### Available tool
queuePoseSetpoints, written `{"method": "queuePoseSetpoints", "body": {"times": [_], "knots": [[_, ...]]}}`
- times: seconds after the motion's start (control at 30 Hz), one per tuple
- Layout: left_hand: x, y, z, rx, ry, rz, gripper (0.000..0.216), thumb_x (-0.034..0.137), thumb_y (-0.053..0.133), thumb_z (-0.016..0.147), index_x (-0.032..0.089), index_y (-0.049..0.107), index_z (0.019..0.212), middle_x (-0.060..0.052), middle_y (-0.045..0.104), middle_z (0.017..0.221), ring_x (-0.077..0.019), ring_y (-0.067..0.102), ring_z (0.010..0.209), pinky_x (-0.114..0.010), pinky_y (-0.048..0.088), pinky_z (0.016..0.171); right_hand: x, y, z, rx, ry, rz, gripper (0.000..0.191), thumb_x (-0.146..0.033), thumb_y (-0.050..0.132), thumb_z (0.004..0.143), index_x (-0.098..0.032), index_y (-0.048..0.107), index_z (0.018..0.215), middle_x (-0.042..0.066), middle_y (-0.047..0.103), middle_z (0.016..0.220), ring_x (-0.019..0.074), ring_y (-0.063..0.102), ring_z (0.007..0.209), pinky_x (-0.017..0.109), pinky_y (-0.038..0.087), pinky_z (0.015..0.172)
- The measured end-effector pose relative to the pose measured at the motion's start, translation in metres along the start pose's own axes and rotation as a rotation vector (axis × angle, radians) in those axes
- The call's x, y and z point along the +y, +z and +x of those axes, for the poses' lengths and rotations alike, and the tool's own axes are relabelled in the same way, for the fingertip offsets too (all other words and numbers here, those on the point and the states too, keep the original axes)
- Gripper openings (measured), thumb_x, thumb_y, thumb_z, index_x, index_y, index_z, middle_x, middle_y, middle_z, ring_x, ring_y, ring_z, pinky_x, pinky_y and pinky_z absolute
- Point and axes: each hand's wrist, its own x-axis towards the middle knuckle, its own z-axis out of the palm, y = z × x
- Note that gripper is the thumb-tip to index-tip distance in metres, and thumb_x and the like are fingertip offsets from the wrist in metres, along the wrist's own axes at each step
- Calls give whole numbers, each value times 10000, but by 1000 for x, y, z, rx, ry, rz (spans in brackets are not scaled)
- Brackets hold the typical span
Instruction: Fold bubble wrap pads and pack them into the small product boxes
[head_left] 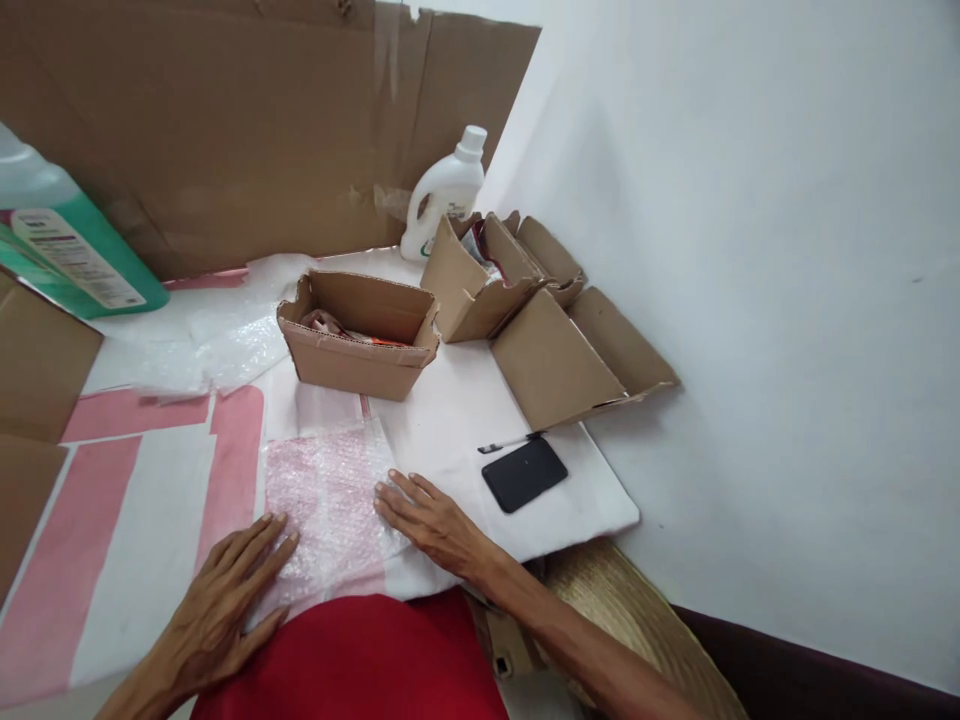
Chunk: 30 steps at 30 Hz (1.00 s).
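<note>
A sheet of bubble wrap [326, 500] lies flat on the striped cloth in front of me. My left hand [225, 600] rests at its left edge, fingers stretched out and the thumb apart. On the right edge of the sheet lies my right hand [427, 515], its fingers extended and touching the plastic. Neither hand grips anything. Just beyond the sheet stands an open cardboard box [352, 370] with some packets inside, partly hidden by its walls.
A black phone [525, 474] and a pen [510, 443] lie at the right. Behind them are empty-looking cardboard bins [562, 355] against the wall. A white jug [448, 195], a green-liquid bottle [82, 240] and more bubble wrap [225, 335] stand or lie farther back.
</note>
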Motion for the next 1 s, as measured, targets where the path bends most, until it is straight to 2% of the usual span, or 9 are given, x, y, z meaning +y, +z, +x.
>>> {"method": "queuePoseSetpoints", "body": {"times": [0.13, 0.3, 0.37, 0.43, 0.53, 0.63, 0.7, 0.87, 1.0], "knots": [[-5, 6, -6, 49, 50, 3, 605, 274, 588, 922, 180, 475, 1509, -136, 564, 1500, -273, 514, 1394, -365, 440, 1081, 4, 19, 0, 99, -34, 73, 338, -59, 463, 998, -117, 634, 1284, 131, 688, 1327, 279, 566, 1325, 433, 520, 1022], [-10, 19, -2, 184, -79, -226, 388, 145, 546, 927, 277, 664, 1272, -68, 726, 1251, -209, 655, 1198, -326, 517, 1005, 3, 30, 0, 315, 183, 444, 248, -205, 559, 982, -174, 683, 1195, 117, 745, 1186, 258, 632, 1147, 424, 541, 935], [-10, 18, 7, 206, -288, -412, 243, 212, 553, 940, 267, 711, 1117, -55, 754, 1113, -195, 705, 1046, -303, 560, 913, 0, 26, 9, 379, 320, 587, 207, -248, 536, 1005, -196, 701, 1120, 88, 761, 1064, 235, 653, 1029, 409, 529, 909], [-10, 15, 19, 186, -591, -610, 170, 345, 576, 945, 244, 704, 994, -33, 750, 960, -185, 714, 873, -270, 576, 770, -3, 19, 21, 380, 491, 673, 220, -288, 503, 1024, -210, 704, 978, 51, 736, 905, 211, 643, 893, 369, 512, 854], [-13, 11, 38, 124, -912, -775, 301, 527, 586, 911, 237, 669, 900, 10, 702, 790, -167, 655, 695, -252, 530, 628, -6, 15, 41, 355, 775, 663, 294, -355, 508, 1011, -214, 629, 783, 6, 606, 726, 184, 559, 722, 302, 457, 717], [-17, 12, 55, 122, -1019, -723, 365, 589, 547, 894, 242, 658, 862, 31, 651, 690, -160, 592, 611, -263, 480, 590, -6, 19, 57, 377, 973, 603, 293, -389, 530, 983, -217, 570, 749, -26, 507, 678, 159, 465, 635, 270, 379, 636], [-17, 13, 63, 139, -1064, -638, 360, 576, 518, 901, 244, 647, 851, 37, 626, 648, -159, 565, 572, -272, 453, 579, -6, 23, 65, 400, 1019, 601, 295, -396, 526, 983, -217, 555, 750, -38, 482, 663, 148, 423, 614, 259, 343, 619], [-12, 20, 70, 156, -1127, -511, 299, 503, 456, 946, 248, 611, 947, 25, 663, 705, -169, 611, 607, -279, 438, 618, -2, 25, 73, 453, 986, 581, 373, -428, 477, 1013, -216, 548, 715, -35, 500, 654, 136, 400, 597, 250, 314, 600], [-7, 27, 73, 96, -1179, -344, 264, 448, 423, 973, 247, 593, 990, 2, 665, 708, -187, 616, 622, -280, 386, 602, 1, 32, 76, 421, 972, 500, 374, -454, 453, 1032, -209, 633, 814, -1, 620, 707, 151, 501, 617, 250, 354, 623]]}}
